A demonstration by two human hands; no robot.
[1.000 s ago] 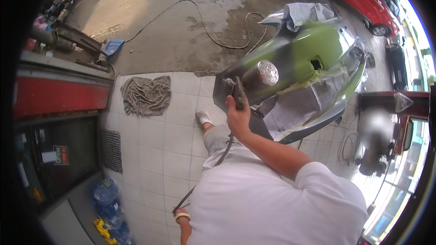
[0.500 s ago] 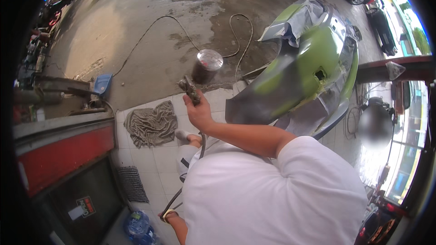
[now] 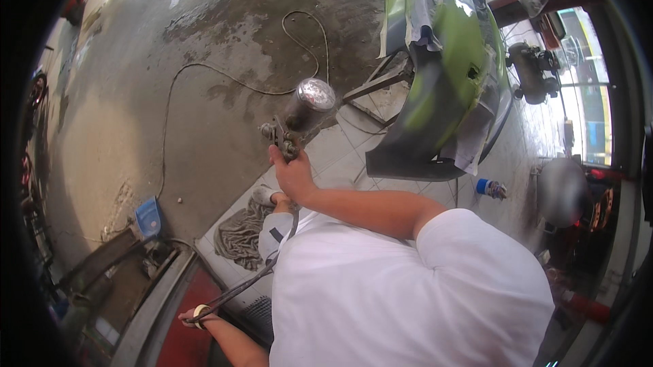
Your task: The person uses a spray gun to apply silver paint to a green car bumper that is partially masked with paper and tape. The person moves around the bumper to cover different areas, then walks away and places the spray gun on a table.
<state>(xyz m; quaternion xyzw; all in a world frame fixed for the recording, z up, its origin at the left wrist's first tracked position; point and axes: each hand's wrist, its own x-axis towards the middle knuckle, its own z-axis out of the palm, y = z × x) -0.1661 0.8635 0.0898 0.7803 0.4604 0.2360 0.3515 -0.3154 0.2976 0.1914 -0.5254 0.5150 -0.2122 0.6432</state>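
Note:
My right hand (image 3: 292, 176) grips a spray gun (image 3: 281, 137) in front of me. A round, shiny metal cup (image 3: 304, 110) sits on the gun. A dark hose (image 3: 294, 224) hangs below that hand and runs back past my waist to my left hand (image 3: 192, 318). The left fingers close round the hose at lower left, with a pale yellow band at the wrist. To the right of the gun, and apart from it, a car bumper (image 3: 435, 95) painted green and dark grey rests on a metal stand (image 3: 381, 85). Grey masking sheets (image 3: 423, 13) cover parts of it.
A crumpled grey cloth (image 3: 238, 236) lies on the white tiles by my foot. A thin cord (image 3: 224, 74) loops over the wet concrete. At left is a blue dustpan (image 3: 147, 217); at right are a blue-capped bottle (image 3: 491, 189) and a tank-like machine (image 3: 534, 74).
My view has turned, so the bumper sits more upright. My left hand has moved out from my side, drawing the hose out to the left. My right hand keeps the gun.

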